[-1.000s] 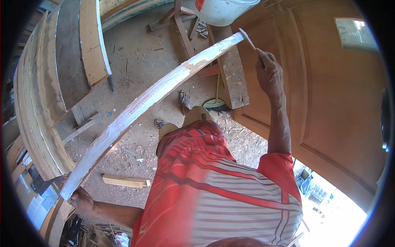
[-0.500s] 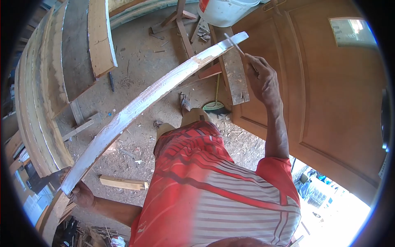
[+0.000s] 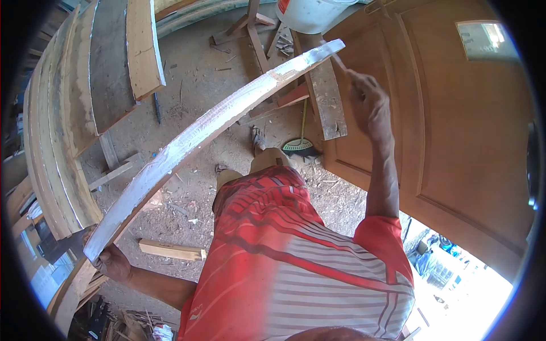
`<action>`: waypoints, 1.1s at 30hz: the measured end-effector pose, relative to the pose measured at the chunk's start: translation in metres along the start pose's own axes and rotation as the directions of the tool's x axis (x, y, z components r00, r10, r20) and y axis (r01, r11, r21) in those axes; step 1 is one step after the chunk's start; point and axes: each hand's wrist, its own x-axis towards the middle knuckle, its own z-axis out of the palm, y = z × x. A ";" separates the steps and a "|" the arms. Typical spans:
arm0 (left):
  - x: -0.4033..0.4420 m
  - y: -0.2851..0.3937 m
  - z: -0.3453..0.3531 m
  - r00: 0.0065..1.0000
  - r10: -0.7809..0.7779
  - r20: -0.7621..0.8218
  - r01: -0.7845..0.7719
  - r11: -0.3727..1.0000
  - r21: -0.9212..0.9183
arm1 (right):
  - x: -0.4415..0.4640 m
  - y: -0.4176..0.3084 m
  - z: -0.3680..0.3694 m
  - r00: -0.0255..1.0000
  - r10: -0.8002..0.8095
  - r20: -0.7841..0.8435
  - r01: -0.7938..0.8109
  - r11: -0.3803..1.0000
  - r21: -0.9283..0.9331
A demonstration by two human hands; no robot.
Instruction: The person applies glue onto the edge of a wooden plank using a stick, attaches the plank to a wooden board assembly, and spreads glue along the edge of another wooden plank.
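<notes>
A long curved wooden piece [image 3: 213, 122] with white paste over its upper face stretches diagonally from lower left to upper right. My left hand [image 3: 112, 264] grips its lower-left end, fingers wrapped round the edge. Near the far end, my right hand [image 3: 371, 105] is closed on a thin flat stick [image 3: 339, 61], which is blurred and reaches the white surface. Some bare wood shows through the paste close to that end. Beneath the far end is a plank [image 3: 329, 108].
Curved boards [image 3: 108, 62] stand at the upper left. A white bucket [image 3: 311, 14] is at the top, a brown panelled door [image 3: 455, 142] at the right. A broom [image 3: 298, 145] and a short wood block [image 3: 172, 250] lie on the littered ground.
My right hand first moved left with the stick along the far end, then slightly back right. The curved piece's far end has risen a little in view. My left hand keeps its grip.
</notes>
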 end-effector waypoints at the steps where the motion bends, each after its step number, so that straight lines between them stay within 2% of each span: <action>1: 0.000 0.001 0.000 1.000 0.005 0.005 -0.005 1.000 0.004 | 0.008 0.019 0.000 0.999 0.037 -0.011 -0.037 0.998 -0.043; 2: -0.001 0.003 0.000 1.000 0.009 0.007 -0.009 1.000 0.007 | 0.011 0.031 0.001 0.997 0.070 -0.022 -0.072 0.994 -0.086; 5: -0.005 0.003 -0.004 0.999 0.035 -0.018 -0.035 0.999 0.014 | 0.007 0.030 0.005 1.000 0.004 0.022 -0.001 0.987 -0.163; 8: -0.012 0.009 0.002 0.999 0.032 -0.033 -0.031 0.999 0.022 | -0.012 -0.016 0.006 0.998 -0.065 0.003 0.064 0.975 -0.212; 14: -0.017 0.019 0.018 0.999 0.047 -0.015 -0.047 0.999 0.009 | -0.037 -0.086 0.006 0.995 -0.032 0.090 0.050 0.977 -0.209; 20: -0.022 0.008 0.010 0.999 0.036 -0.011 -0.036 0.999 -0.010 | -0.061 -0.119 0.005 0.971 -0.214 0.104 0.219 0.975 -0.039; 23: -0.027 0.004 0.007 1.000 0.016 -0.022 -0.016 1.000 -0.019 | -0.054 -0.120 -0.001 0.990 -0.137 0.038 0.139 0.989 -0.051; 26: -0.030 0.003 0.006 1.000 0.020 -0.019 -0.020 1.000 -0.009 | -0.057 -0.113 0.007 0.991 -0.123 0.045 0.127 0.987 -0.095; 29: -0.032 0.005 0.008 0.999 0.020 -0.026 -0.021 1.000 -0.004 | -0.060 -0.122 0.005 0.960 -0.269 0.073 0.259 0.958 0.124; 33: -0.035 0.007 0.009 0.999 0.054 -0.008 -0.054 0.998 0.010 | -0.044 -0.113 -0.004 0.994 -0.105 0.040 0.107 0.993 -0.056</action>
